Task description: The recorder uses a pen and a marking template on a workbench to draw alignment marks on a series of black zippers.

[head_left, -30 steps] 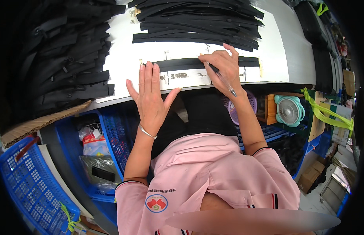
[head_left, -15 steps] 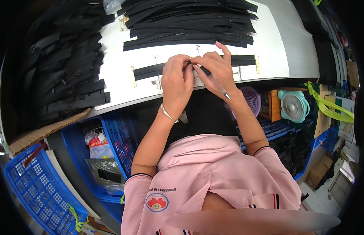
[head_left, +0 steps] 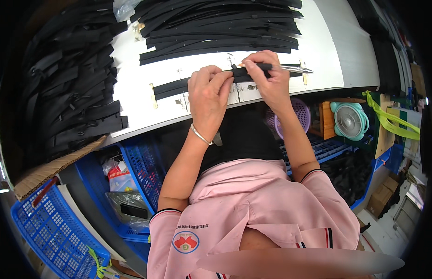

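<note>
Pinching black strip (head_left: pixel 178 86), crate (head_left: pixel 146 167) contents unclear

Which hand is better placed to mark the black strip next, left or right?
Right, probably. The right hand holds the pen over the black strip; the left hand pins the strip down.

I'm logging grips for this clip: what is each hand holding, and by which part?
The left hand pinches the black strip near its middle; the right hand grips a silver pen by its front part.

I see a matt black rubbery strip (head_left: pixel 178 86), a shiny metal pen (head_left: pixel 290 69), smooth white worktop (head_left: pixel 132 100), glossy blue plastic basket (head_left: pixel 53 232), rough brown cardboard (head_left: pixel 48 169), soft pink cloth shirt (head_left: pixel 253 214), bright metal bangle (head_left: pixel 199 135)
</note>
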Demonstrator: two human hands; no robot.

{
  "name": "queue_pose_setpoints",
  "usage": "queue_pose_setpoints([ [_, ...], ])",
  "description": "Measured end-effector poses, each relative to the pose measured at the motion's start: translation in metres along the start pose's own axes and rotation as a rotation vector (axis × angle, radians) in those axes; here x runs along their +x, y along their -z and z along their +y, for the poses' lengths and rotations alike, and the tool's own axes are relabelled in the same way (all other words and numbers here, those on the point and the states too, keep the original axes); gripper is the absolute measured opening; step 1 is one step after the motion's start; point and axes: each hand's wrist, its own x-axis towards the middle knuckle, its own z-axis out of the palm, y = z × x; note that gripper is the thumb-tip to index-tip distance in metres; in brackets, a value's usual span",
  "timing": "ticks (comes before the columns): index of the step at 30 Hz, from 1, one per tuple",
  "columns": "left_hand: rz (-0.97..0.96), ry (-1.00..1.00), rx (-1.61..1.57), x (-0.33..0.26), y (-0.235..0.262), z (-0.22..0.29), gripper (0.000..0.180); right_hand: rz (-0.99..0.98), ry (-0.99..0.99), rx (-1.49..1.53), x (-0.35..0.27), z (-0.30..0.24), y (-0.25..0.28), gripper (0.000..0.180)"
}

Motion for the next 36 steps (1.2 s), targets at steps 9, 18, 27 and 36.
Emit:
queue_pose_setpoints([
  [9,0.009,-0.032,0.018,0.0,-0.002,-0.002,0.013,-0.068,0.295,-0.16,0.011,0.01,-0.007,0.006],
  [18,0.015,-0.053,0.003,0.0,-0.002,-0.002,0.012,-0.055,0.391,-0.251,0.009,0.011,-0.011,0.008],
  [27,0.019,-0.047,0.022,-0.001,-0.004,-0.004,0.013,-0.181,0.28,-0.158,0.003,0.009,0.002,0.002],
  [36,0.015,-0.046,0.014,0.0,-0.004,-0.003,0.013,-0.249,0.37,-0.216,0.006,0.014,0.004,0.006],
])
